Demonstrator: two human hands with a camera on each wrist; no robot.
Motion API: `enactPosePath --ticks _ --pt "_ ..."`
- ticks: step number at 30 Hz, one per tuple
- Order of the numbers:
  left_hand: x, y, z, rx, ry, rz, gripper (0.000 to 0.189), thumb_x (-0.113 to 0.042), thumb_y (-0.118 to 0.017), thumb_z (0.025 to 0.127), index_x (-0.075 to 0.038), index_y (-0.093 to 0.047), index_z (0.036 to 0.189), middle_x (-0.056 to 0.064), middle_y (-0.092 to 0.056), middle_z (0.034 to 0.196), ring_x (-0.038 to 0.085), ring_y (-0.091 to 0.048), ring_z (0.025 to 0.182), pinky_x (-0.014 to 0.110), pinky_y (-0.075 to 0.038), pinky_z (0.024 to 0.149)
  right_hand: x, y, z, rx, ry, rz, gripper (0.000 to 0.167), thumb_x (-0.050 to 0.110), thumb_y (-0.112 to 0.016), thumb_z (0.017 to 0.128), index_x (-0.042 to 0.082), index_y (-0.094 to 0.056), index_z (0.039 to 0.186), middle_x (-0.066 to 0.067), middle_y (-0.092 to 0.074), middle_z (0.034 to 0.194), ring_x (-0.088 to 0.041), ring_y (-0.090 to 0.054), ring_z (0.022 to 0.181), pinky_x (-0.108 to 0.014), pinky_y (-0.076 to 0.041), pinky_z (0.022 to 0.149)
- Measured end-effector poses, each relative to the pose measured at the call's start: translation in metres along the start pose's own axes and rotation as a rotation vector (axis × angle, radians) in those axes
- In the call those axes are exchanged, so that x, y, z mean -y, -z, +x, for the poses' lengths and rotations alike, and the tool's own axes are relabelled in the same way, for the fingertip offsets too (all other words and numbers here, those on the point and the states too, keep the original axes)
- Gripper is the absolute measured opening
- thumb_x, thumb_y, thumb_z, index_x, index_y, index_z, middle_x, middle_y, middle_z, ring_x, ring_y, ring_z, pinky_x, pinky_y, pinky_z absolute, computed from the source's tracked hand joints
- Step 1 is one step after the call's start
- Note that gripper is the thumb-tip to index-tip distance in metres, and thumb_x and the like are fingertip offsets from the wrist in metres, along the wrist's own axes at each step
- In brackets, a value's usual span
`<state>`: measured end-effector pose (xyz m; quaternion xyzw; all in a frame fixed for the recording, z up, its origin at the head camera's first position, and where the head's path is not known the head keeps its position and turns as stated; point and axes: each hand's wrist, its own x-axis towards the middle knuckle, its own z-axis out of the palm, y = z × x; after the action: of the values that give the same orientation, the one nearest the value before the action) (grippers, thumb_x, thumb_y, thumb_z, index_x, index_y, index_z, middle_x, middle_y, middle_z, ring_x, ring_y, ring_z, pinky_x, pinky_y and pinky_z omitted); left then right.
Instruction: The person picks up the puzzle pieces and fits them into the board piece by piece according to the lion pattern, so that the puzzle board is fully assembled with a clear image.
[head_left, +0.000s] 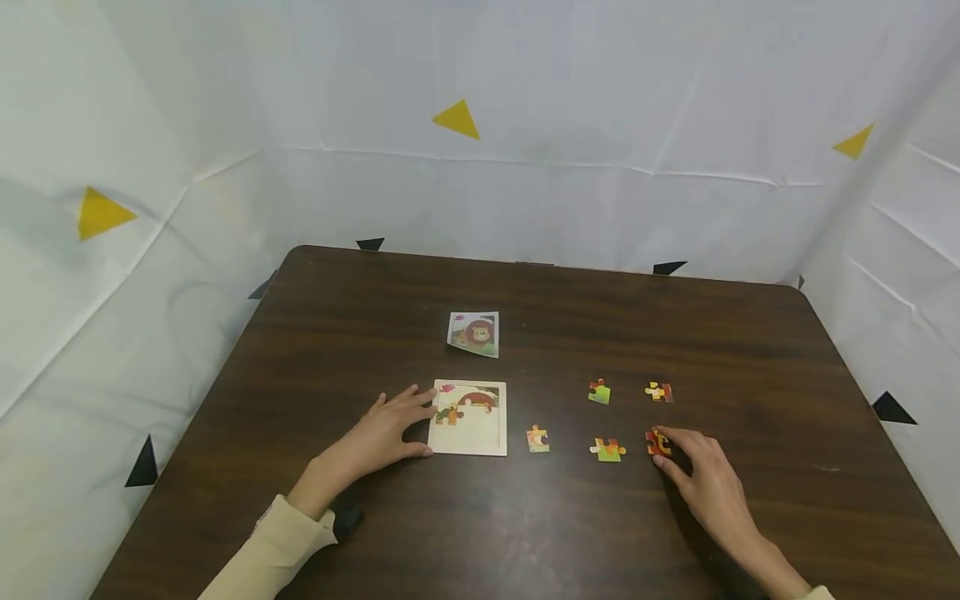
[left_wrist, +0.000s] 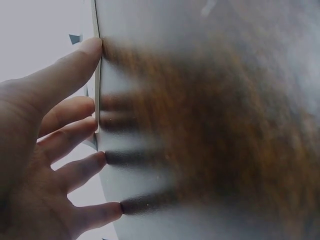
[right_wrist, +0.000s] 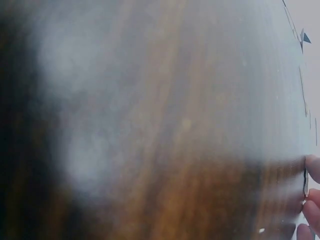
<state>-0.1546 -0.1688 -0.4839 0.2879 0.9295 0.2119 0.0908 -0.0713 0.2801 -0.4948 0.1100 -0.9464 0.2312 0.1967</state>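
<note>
Pinched by the right hand [head_left: 708,481], a red puzzle piece [head_left: 656,443] lies at right on the brown table [head_left: 570,533]; on my feed the left hand [head_left: 378,433], fingers spread, touches the left edge of the pale puzzle tray [head_left: 480,432].

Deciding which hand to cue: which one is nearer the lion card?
Left. The left hand touches the puzzle tray, below and left of the lion card in the head view; the right hand pinches a red puzzle piece, farther to the card's right.

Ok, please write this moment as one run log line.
left hand: touching partly filled puzzle board | right hand: pinching red piece | table: four other loose pieces
</note>
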Motion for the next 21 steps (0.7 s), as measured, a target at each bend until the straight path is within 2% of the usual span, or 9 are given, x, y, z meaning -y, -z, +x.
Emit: enactPosePath --ticks 3,5,8,13,16,21 --pt "0.0 0.0 -0.001 -0.003 -0.003 -0.004 0.063 -0.035 -0.077 0.08 -0.007 -0.058 0.134 0.008 -0.038 0.152 0.035 -0.027 0.142 0.071 -0.019 0.104 0.001 0.001 0.002 -0.008 0.008 -0.006 0.048 0.003 -0.082 0.072 0.004 -0.065 0.117 -0.013 -0.065 0.111 -0.033 -0.056 0.099 -0.054 -0.05 0.069" --pt "0.0 0.001 -0.001 -0.004 -0.008 -0.002 0.063 -0.035 -0.077 0.081 -0.007 -0.058 0.134 0.008 -0.038 0.152 0.035 -0.027 0.142 0.071 -0.019 0.104 0.001 0.003 0.003 -0.017 0.016 -0.009 0.049 0.002 -0.083 0.071 0.004 -0.066 0.116 -0.013 -0.066 0.109 -0.03 -0.059 0.094 -0.05 -0.05 0.067" --pt "-0.001 0.002 -0.001 -0.002 -0.012 -0.011 0.063 -0.035 -0.077 0.081 -0.007 -0.058 0.134 0.008 -0.038 0.152 0.035 -0.027 0.142 0.071 -0.019 0.104 0.002 0.004 0.007 -0.038 0.03 0.002 0.049 -0.002 -0.083 0.069 0.003 -0.066 0.115 -0.012 -0.066 0.106 -0.025 -0.062 0.084 -0.036 -0.051 0.064" --pt "0.0 0.002 -0.002 0.001 -0.01 -0.014 0.062 -0.036 -0.076 0.082 -0.007 -0.058 0.134 0.008 -0.038 0.152 0.035 -0.027 0.142 0.071 -0.019 0.104 0.006 0.008 0.013 -0.073 0.043 0.037 0.049 -0.006 -0.082 0.068 0.0 -0.065 0.114 -0.012 -0.066 0.098 -0.018 -0.059 0.073 -0.013 -0.042 0.058" --pt "0.0 0.001 -0.001 0.0 -0.005 -0.012 0.061 -0.036 -0.076 0.081 -0.008 -0.059 0.133 0.007 -0.038 0.152 0.034 -0.027 0.142 0.071 -0.019 0.104 0.009 0.01 0.018 -0.096 0.045 0.059 0.049 -0.007 -0.081 0.068 0.0 -0.065 0.114 -0.012 -0.065 0.097 -0.016 -0.058 0.073 -0.008 -0.04 0.059" --pt "0.001 0.0 0.0 0.006 0.008 -0.006 0.062 -0.037 -0.076 0.081 -0.01 -0.058 0.135 0.006 -0.038 0.152 0.034 -0.027 0.142 0.07 -0.019 0.105 0.018 0.01 0.03 -0.121 0.039 0.125 0.046 -0.008 -0.08 0.069 0.0 -0.067 0.112 -0.011 -0.066 0.099 -0.015 -0.059 0.078 -0.005 -0.044 0.067"
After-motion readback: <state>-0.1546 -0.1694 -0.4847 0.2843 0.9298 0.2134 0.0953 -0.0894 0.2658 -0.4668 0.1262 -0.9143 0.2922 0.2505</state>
